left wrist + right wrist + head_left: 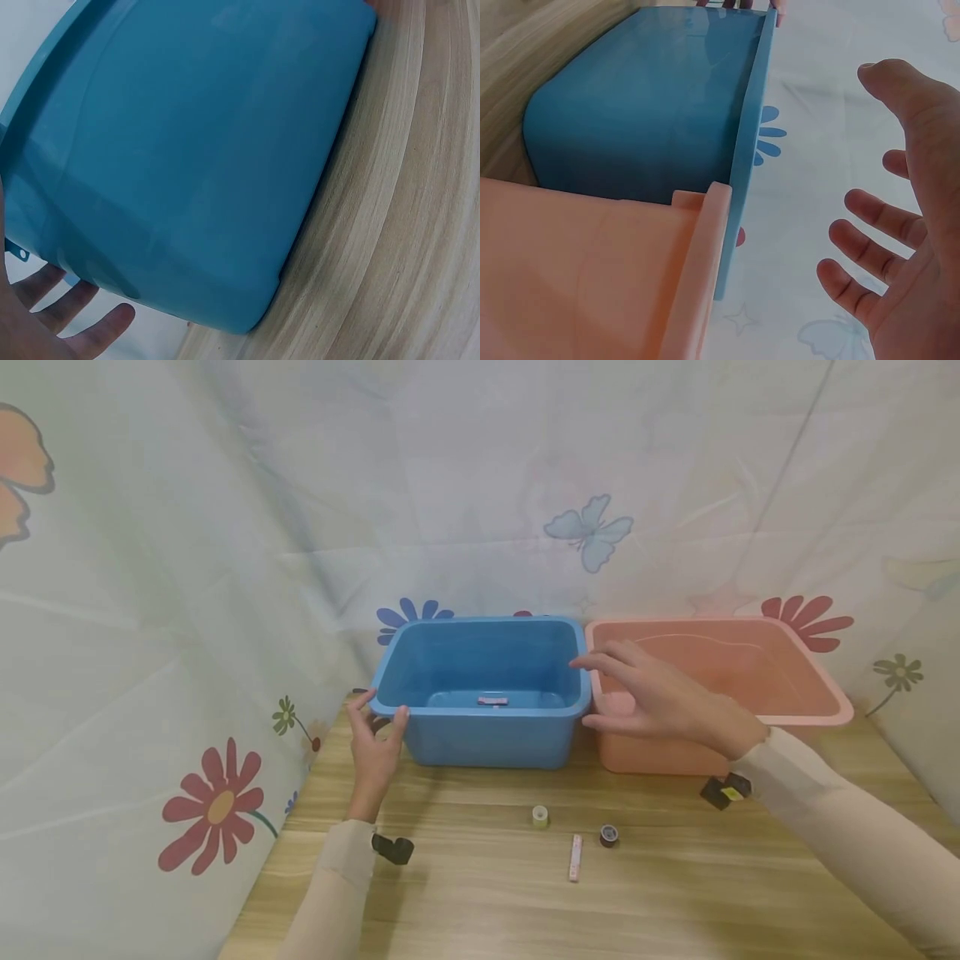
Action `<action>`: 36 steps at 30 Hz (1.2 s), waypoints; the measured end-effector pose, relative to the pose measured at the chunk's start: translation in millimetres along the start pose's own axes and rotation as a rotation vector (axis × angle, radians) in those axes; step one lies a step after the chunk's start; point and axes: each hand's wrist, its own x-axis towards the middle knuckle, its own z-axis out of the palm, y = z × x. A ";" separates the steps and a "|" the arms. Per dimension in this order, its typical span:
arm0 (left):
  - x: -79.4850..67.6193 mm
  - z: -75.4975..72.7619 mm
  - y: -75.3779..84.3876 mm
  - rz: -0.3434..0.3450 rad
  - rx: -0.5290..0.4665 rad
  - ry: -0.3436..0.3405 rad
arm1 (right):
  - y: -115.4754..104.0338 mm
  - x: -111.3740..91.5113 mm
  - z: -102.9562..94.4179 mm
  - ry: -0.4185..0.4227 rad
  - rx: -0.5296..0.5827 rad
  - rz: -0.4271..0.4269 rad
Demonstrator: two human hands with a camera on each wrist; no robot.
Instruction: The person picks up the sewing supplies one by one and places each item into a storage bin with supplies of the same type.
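A blue plastic bin (487,739) stands on the wooden table. My left hand (375,756) grips its front left corner, thumb on the front wall and fingers around the left side. Up close in the left wrist view, several fingertips (112,330) show past the bin's end wall. Above the bin's right rim hovers my right hand (652,693), fingers spread and thumb apart, holding nothing; the right wrist view shows the same right hand (900,217) away from both bins. Inside the blue bin lies a small pink-and-white strip (492,701).
A pink bin (720,720) stands right beside the blue one. On the table in front lie a pale small roll (540,816), a dark small spool (608,836) and another pink-and-white strip (575,858). A printed cloth (465,485) hangs behind the bins.
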 end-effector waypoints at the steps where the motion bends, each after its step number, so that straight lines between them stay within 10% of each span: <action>1: -0.2 0.0 0.3 0.002 0.002 0.000 | -0.2 -0.8 0.6 0.002 0.000 -0.007; 28: -3.0 0.6 8.2 -0.005 0.022 0.005 | -7.1 -24.0 15.0 0.006 0.036 -0.019; 36: 7.2 2.9 -20.7 -0.007 -0.008 0.026 | -10.2 -32.0 22.8 0.024 0.021 -0.045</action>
